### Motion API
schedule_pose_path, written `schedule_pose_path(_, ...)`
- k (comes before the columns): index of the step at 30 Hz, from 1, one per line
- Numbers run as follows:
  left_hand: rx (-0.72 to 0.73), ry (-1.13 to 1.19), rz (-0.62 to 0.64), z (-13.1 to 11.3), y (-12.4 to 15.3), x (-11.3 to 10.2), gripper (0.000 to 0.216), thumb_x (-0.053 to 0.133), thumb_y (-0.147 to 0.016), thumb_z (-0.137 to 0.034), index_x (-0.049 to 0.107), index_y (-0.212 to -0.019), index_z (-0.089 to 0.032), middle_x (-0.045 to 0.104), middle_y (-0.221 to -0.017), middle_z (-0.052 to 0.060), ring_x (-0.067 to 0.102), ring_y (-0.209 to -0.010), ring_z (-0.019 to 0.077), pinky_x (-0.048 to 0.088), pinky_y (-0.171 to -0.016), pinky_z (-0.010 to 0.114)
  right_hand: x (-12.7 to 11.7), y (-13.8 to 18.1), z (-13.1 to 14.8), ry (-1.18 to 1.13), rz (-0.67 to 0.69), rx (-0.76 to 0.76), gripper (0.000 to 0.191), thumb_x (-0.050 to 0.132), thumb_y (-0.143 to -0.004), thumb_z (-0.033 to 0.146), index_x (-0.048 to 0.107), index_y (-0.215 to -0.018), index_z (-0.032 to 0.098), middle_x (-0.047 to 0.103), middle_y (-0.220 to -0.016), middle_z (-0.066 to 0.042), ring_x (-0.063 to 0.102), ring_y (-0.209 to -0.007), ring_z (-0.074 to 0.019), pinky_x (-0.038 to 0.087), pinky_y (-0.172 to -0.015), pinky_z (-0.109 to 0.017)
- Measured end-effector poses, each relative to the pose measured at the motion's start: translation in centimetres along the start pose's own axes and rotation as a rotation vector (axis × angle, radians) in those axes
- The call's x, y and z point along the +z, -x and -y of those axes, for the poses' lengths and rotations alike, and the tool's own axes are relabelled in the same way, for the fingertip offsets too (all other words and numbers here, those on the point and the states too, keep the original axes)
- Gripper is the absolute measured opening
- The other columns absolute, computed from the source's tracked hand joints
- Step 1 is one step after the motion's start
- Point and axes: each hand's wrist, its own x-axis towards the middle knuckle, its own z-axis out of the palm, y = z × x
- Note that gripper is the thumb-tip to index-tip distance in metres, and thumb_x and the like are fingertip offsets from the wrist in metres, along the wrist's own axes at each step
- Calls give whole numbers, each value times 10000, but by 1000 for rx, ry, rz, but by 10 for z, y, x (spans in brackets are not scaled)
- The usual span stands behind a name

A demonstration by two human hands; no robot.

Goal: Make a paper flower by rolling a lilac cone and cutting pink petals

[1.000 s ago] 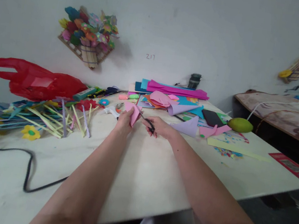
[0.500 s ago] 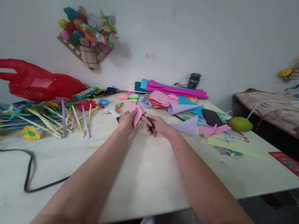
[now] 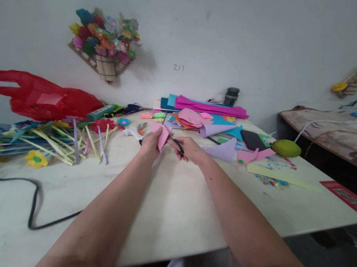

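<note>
My left hand (image 3: 150, 145) pinches a small pink paper piece (image 3: 162, 134) and holds it up above the pale table (image 3: 170, 204). My right hand (image 3: 190, 150) is closed round the black handles of a pair of scissors (image 3: 176, 144), whose blades reach into the pink paper from the right. Both forearms stretch out from the near edge toward the middle of the table.
A pile of coloured paper sheets (image 3: 208, 115) lies behind my hands. Paper strips and paper flowers (image 3: 58, 141) spread at the left beside a red plastic bag (image 3: 42, 96). A black cable (image 3: 32, 200) loops at the near left. A green fruit (image 3: 286, 148) and a dark phone (image 3: 253, 141) lie at the right.
The scissors have worked slightly further into the pink paper and the paper has turned a little in my left hand. Both hands stay in nearly the same place.
</note>
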Motion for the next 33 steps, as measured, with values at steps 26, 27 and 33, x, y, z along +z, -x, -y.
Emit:
schedule_pose_path(26, 6, 18, -59, 3, 0, 4, 56, 613, -835, -94, 597, -797, -131, 651, -654, 27, 654, -579, 131, 536, -616, 217, 9, -7, -5, 13, -90, 1, 288, 646, -848, 397, 532, -702, 176, 487, -467, 73, 447, -326, -55, 254, -265, -163)
schedule_pose_path(27, 7, 13, -67, 3, 0, 3, 47, 606, -841, -95, 598, -809, -129, 649, -649, 25, 649, -573, 127, 531, -609, 212, 10, -8, -4, 15, -101, 10, 266, 658, -840, 382, 544, -715, 175, 483, -460, 76, 439, -320, -57, 248, -265, -166)
schedule_pose_path(33, -5, 6, -92, 1, 4, 5, 96, 545, -887, -110, 603, -964, -112, 663, -648, 26, 654, -565, 134, 545, -593, 223, 10, -13, -6, 39, -207, 48, 190, 679, -815, 336, 599, -849, 168, 486, -452, 80, 426, -303, -74, 226, -278, -183)
